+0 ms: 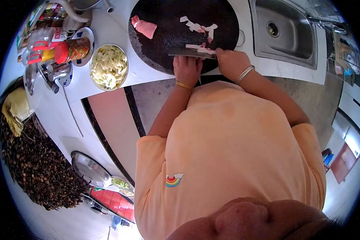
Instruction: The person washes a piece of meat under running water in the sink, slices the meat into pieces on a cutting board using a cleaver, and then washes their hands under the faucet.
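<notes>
My right hand is wrapped round the handle of a knife, whose wide blade lies across the near part of a round dark chopping board. Close against the near side of the blade is my left hand, fingers bent and pressed together. The blade covers its fingertips and whatever they hold. Just beyond the blade lies a pale strip of fatty meat. Further back on the board are several thin white and pink scraps. A pink chunk of meat rests at the far left.
Left of the board stands a bowl of pale cut vegetables. Beyond it are a red-lidded jar, bottles and a metal cup. A steel sink is set into the counter at right. A metal basin sits at lower left.
</notes>
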Motion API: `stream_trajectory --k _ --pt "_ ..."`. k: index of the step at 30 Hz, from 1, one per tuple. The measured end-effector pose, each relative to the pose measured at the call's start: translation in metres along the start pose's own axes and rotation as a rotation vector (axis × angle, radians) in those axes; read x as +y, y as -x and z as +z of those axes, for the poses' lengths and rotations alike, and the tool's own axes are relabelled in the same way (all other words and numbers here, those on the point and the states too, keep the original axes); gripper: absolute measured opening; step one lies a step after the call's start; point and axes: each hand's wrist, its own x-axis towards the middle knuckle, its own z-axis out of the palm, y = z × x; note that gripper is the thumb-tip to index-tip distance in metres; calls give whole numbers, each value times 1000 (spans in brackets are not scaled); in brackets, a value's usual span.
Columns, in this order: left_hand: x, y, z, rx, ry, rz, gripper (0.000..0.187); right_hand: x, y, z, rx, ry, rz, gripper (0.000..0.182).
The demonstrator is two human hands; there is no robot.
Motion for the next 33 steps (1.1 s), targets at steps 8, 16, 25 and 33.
stream_trajectory --k 8,16,25,33 --pt "-3 2 5 33 49 -70 34 -11 -14 -1 -81 20 10 19" --pt "2 0 -2 16 25 -141 37 6 -46 8 59 -96 46 21" --pt "2 1 -1 -10 -53 -168 42 26 -5 7 -68 83 53 15" --pt "1 1 3 5 28 -169 36 33 -15 0 75 19 133 15"
